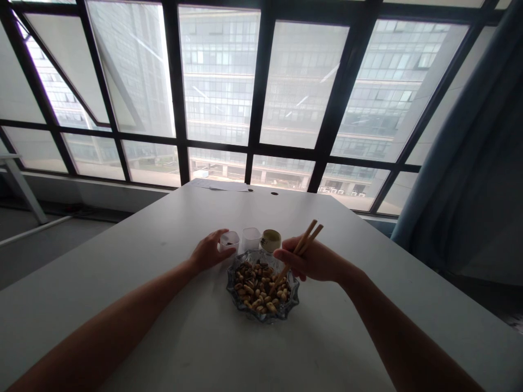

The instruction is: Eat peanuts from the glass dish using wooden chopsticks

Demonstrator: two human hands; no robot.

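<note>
My right hand (304, 258) grips a pair of wooden chopsticks (306, 239), whose lower tips reach into the nuts. A scalloped glass bowl (295, 306) holds mixed nuts (259, 288): pale ones that look like pistachios or peanuts, and darker striped seeds. Fingers of my left hand (210, 250) wrap round a small clear plastic cup (229, 239) with a few dark bits inside. Just right of it stands a second clear cup (251, 238), then a small cream-coloured cup (270, 240) with dark markings. Whether the chopstick tips pinch a nut, I cannot make out.
The white table (163, 305) stretches away toward tall windows. White papers (220, 185) lie at its far edge, near two dark round holes. A blue-grey curtain (461, 141) hangs at the right, and a white metal frame (24, 185) stands at the left.
</note>
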